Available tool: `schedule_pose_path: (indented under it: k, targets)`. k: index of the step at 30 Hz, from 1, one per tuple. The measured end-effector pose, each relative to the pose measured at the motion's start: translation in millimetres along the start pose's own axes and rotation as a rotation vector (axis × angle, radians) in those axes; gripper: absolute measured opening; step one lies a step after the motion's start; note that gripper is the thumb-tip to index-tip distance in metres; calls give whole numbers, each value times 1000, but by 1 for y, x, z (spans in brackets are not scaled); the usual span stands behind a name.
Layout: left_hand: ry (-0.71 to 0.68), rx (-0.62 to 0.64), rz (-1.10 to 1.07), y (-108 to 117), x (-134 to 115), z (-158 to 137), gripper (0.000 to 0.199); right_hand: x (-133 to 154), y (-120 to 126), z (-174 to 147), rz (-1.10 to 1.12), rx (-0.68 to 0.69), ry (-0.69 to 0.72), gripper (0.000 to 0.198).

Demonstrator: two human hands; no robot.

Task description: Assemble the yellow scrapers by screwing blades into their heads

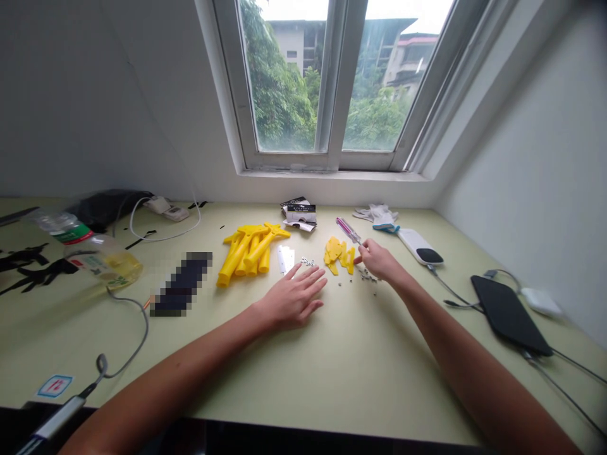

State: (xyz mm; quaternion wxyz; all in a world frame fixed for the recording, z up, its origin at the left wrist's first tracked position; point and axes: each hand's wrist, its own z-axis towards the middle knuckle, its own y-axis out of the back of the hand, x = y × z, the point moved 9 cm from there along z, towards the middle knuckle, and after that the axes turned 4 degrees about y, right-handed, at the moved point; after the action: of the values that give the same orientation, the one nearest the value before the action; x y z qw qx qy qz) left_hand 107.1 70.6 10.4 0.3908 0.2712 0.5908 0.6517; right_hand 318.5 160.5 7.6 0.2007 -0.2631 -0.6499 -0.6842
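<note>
My left hand point(296, 296) lies flat on the table with its fingers stretched out, holding nothing. Just beyond its fingertips are a small cluster of metal nuts point(308, 261) and some white flat strips point(286, 260). My right hand point(377, 259) is closed at the shaft end of a screwdriver point(348, 230), whose clear, purple-striped handle points away to the upper left. Beside that hand lie flat yellow plastic pieces point(334, 251) and a narrow yellow piece point(350, 260). Small metal screws or nuts point(367, 276) are scattered below it, partly hidden by the hand.
Yellow tubular parts point(251, 249) are piled left of centre. Small black-and-white boxes point(300, 213) and white gloves point(378, 213) lie near the window. A bottle point(90, 246) and a pixelated dark object point(183, 284) are leftward; a power bank point(421, 246) and black phone point(509, 314) with cables rightward.
</note>
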Motion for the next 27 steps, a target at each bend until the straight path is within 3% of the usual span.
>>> schedule_pose_path:
  k: [7, 10, 23, 27]
  targets:
    - [-109, 36, -82, -13, -37, 26, 57, 4, -4, 11, -33, 10, 5, 13]
    - [-95, 53, -95, -19, -41, 30, 63, 6, -5, 12, -33, 14, 18, 13]
    - [93, 52, 6, -23, 24, 5, 71, 17, -9, 19, -25, 30, 41, 13]
    - [93, 47, -42, -14, 24, 8, 66, 20, -8, 19, -32, 25, 51, 13]
